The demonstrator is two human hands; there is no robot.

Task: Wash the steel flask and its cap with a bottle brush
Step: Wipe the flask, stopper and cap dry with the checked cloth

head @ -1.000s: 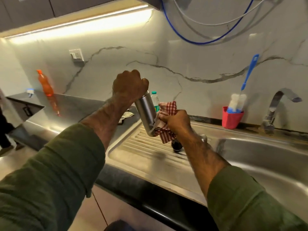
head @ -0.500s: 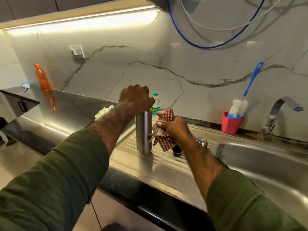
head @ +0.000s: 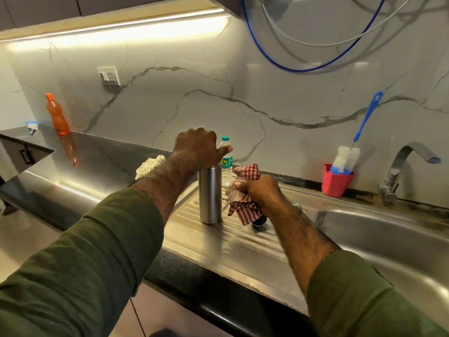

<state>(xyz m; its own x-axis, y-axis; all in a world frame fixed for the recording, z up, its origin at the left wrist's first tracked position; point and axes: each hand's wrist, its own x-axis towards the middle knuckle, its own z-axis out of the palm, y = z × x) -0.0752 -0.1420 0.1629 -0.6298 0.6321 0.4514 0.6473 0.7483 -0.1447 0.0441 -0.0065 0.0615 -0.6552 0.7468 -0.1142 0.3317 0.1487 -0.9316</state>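
The steel flask (head: 210, 195) stands upright on the ribbed steel drainboard (head: 233, 242). My left hand (head: 198, 148) covers and grips its top. My right hand (head: 261, 192) holds a bunched red-and-white checked cloth (head: 244, 205) just right of the flask. A dark round cap (head: 258, 222) lies on the drainboard under the cloth, partly hidden. The bottle brush (head: 346, 158), white bristles and blue handle, stands in a red cup (head: 336, 182) at the back right.
The sink basin (head: 388, 242) and faucet (head: 403, 164) are to the right. A small plastic bottle (head: 226, 161) stands behind the flask. An orange bottle (head: 56, 115) and a white cloth (head: 149, 164) are on the counter to the left.
My left hand has brought the tilted, raised flask down and stood it upright on the drainboard. My right hand with the cloth has come off the flask's side.
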